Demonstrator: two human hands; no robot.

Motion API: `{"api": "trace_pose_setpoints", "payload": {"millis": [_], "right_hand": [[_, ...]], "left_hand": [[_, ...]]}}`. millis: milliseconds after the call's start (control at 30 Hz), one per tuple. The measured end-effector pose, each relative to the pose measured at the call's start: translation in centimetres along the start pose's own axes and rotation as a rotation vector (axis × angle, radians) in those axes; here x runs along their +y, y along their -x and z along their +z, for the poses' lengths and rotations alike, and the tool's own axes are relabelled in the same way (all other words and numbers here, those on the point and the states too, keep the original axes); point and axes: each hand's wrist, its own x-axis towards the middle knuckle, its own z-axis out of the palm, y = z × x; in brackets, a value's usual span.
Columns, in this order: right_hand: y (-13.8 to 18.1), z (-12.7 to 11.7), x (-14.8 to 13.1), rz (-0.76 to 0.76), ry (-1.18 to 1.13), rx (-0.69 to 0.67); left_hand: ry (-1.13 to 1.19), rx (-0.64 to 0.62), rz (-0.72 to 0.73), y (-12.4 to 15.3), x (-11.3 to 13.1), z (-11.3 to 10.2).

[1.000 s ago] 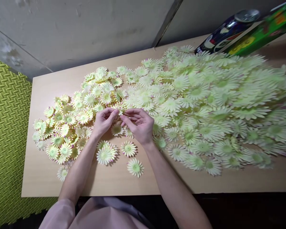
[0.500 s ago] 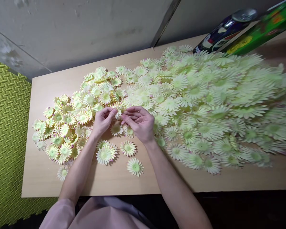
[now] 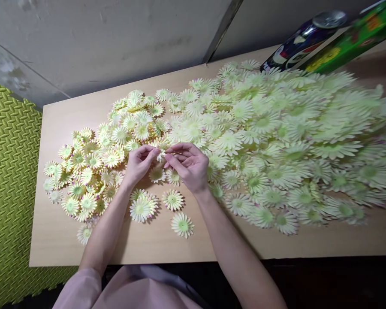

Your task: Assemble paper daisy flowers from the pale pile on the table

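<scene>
Pale yellow-green fabric daisy flowers cover a light wooden table (image 3: 61, 240). My left hand (image 3: 139, 164) and my right hand (image 3: 189, 165) meet above the table's middle, fingertips pinched together on one small daisy flower (image 3: 161, 155) held between them. A smaller heap of daisies (image 3: 96, 163) lies to the left of my hands. A much larger heap (image 3: 276, 137) spreads to the right. Three single daisies (image 3: 173, 199) lie just below my hands, near my forearms.
A dark blue can (image 3: 300, 40) and a green printed box (image 3: 350, 40) lie at the table's back right corner. A green foam mat (image 3: 9, 189) covers the floor to the left. A grey wall (image 3: 116, 43) stands behind the table.
My hands have barely moved; the fingertips shifted slightly on the small flower between them. The view has drifted a little.
</scene>
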Motion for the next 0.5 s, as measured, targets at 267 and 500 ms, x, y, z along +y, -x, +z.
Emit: {"api": "trace_pose_setpoints", "payload": {"millis": [267,500], "right_hand": [[-0.1,0.0,0.3,0.021,0.016,0.062],[-1.4,-1.7,1.6,-0.042,-0.063,0.376]], "left_hand": [[-0.035,-0.015,0.0,-0.1,-0.3,-0.1],[-0.023,-0.009,0.023,0.0,-0.1,-0.2]]}}
